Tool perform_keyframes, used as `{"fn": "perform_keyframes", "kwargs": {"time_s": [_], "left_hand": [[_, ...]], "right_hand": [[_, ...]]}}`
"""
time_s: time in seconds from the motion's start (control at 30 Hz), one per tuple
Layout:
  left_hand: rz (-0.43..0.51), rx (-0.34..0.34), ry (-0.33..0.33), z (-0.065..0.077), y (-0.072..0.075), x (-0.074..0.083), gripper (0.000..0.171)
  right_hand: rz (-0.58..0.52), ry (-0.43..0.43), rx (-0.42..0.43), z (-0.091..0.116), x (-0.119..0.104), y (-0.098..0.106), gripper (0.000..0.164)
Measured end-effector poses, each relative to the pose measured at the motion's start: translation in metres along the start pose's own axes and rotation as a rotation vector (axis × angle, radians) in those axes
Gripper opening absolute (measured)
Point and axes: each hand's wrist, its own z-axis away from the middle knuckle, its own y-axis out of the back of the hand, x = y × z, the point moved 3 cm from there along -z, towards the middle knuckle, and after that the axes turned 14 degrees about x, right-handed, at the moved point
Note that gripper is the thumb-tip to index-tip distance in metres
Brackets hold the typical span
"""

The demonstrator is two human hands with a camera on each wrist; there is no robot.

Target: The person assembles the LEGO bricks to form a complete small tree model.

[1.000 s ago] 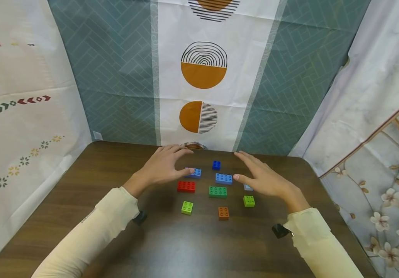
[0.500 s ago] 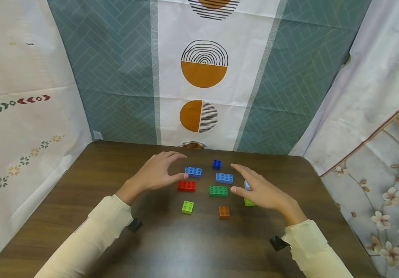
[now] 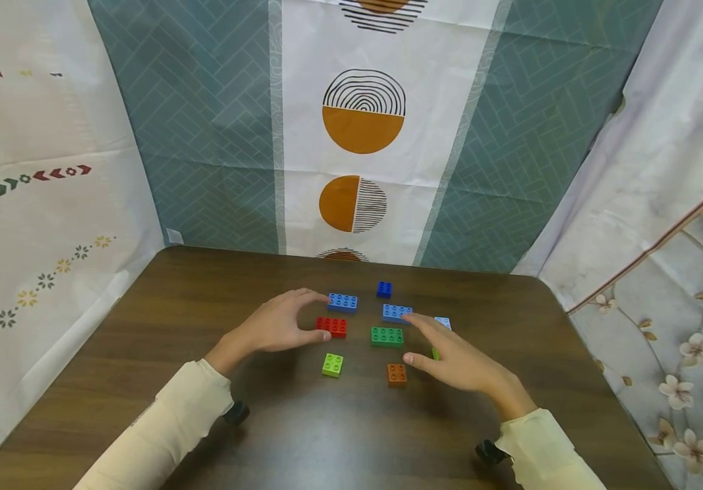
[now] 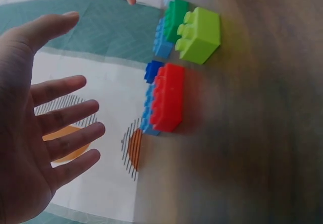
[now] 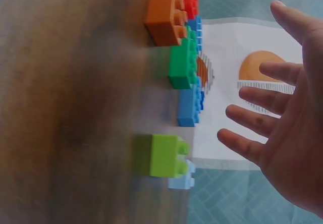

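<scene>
My left hand [image 3: 279,322], fingers spread, hovers just left of a red brick [image 3: 331,327] and a blue brick [image 3: 342,303]. The right hand [image 3: 458,354] hangs above the table with its fingers apart, partly covering a lime brick [image 5: 164,156]. Neither hand holds anything. Between them lie a green brick [image 3: 386,337], another blue brick [image 3: 397,313] and an orange brick [image 3: 397,375]. A second lime brick [image 3: 333,365] lies nearer, in front of the red one. Farther back are a small dark blue brick [image 3: 384,289] and a pale blue brick [image 3: 443,322].
The bricks stand studs up on a dark wooden table [image 3: 327,435]. A patterned cloth [image 3: 357,150] hangs behind its far edge. Printed white cloths hang at the left [image 3: 51,272] and right [image 3: 682,286] sides.
Both hands have come down and nearer to the person, the right one moving more. The pale blue brick is more exposed, while the right lime brick is now mostly covered. The bricks have stayed in place.
</scene>
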Motion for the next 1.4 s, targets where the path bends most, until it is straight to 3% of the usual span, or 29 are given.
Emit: {"fn": "perform_keyframes", "kwargs": {"time_s": [0.23, 0.53, 0.77, 1.1, 1.4], "left_hand": [[0.042, -0.062, -0.033, 0.005, -0.016, 0.001, 0.059], [0.100, -0.143, -0.021, 0.012, -0.031, -0.001, 0.054], [0.136, -0.168, -0.034, 0.015, -0.040, -0.004, 0.048], [0.195, -0.208, 0.018, 0.019, -0.048, -0.010, 0.045], [0.192, -0.192, 0.012, 0.020, -0.051, -0.011, 0.031]], "right_hand": [[0.004, -0.019, -0.029, 0.004, 0.003, -0.012, 0.078], [-0.025, -0.027, -0.040, 0.011, 0.009, -0.022, 0.074], [-0.027, -0.018, -0.055, 0.014, 0.012, -0.029, 0.067], [0.013, 0.028, -0.072, 0.014, 0.012, -0.037, 0.051], [0.082, 0.059, -0.059, 0.011, 0.014, -0.040, 0.040]]}}
